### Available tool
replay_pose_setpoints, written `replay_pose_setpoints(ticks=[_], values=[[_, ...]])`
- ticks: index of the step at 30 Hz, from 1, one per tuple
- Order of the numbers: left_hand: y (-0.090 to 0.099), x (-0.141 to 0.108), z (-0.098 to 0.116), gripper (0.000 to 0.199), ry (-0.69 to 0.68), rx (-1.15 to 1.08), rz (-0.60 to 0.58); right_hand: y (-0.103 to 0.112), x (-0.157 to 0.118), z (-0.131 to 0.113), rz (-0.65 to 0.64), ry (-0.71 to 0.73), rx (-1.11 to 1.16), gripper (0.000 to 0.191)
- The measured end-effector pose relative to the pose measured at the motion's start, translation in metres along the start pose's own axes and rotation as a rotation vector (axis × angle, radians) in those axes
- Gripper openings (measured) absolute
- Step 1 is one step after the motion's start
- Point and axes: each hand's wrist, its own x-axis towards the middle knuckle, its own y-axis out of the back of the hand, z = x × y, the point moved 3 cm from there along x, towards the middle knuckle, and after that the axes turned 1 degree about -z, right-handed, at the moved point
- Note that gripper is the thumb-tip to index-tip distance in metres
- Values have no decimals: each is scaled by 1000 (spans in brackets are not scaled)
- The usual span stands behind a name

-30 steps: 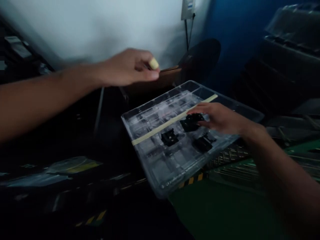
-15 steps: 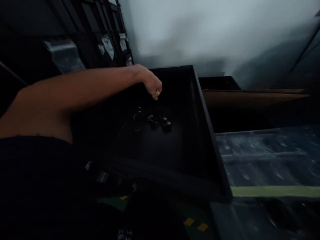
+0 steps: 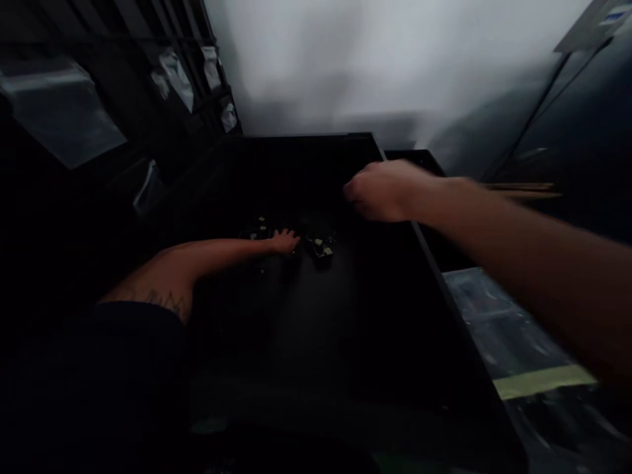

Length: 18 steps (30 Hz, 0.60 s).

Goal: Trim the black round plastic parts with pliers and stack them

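The left hand (image 3: 285, 241) was extended low into a large black bin (image 3: 320, 309), its fingers fanned apart and its palm turned down. It was set between two groups of small parts, and because of the dim light it could not be told for certain whether any of them was touched. Just to the right of its fingertips, a dark part (image 3: 322, 250) was seen on the bin floor, marked on top with small pale yellow patches. To the left of the hand, partly lost in shadow, more dark parts (image 3: 255, 234) were scattered, with pale patches among them.

The right hand (image 3: 380, 191) was held higher, above the right side of the bin, with its fingers curled inward. It was blurred, and whether anything was pinched in it cannot be told. The bin's right wall was crossed by the forearm.

Beside the bin, at the right, a clear plastic tray (image 3: 486, 316) was placed, crossed by a yellow strip (image 3: 543, 380). A cardboard edge (image 3: 523, 192) was partly hidden behind the right forearm. At the upper left, clear bags (image 3: 64, 112) were hung along a dark rack, and the far side was closed off by a pale wall (image 3: 306, 59).
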Motion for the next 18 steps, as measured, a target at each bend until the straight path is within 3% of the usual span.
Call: replay_pose_setpoints(ticks=[3, 5, 7, 10, 14, 16, 18], values=[[6, -17, 5, 66, -80, 59, 5, -35, 60, -50, -177, 123, -70, 22], [22, -28, 3, 58, -117, 93, -4, -69, 84, -69, -240, 207, -77, 20], [48, -37, -5, 52, -130, 121, -27, -100, 98, -79, -285, 278, -84, 19], [104, -47, -27, 42, -81, 216, -36, -132, 109, -89, -333, 354, -117, 25], [182, -68, -57, 53, -50, 176, 194, -158, 121, -104, -373, 395, -171, 25], [205, -85, -63, 66, -80, 70, 275, -167, 124, -109, -374, 394, -187, 25], [217, -104, -61, 75, -114, -40, 297, -173, 123, -110, -369, 383, -193, 26]])
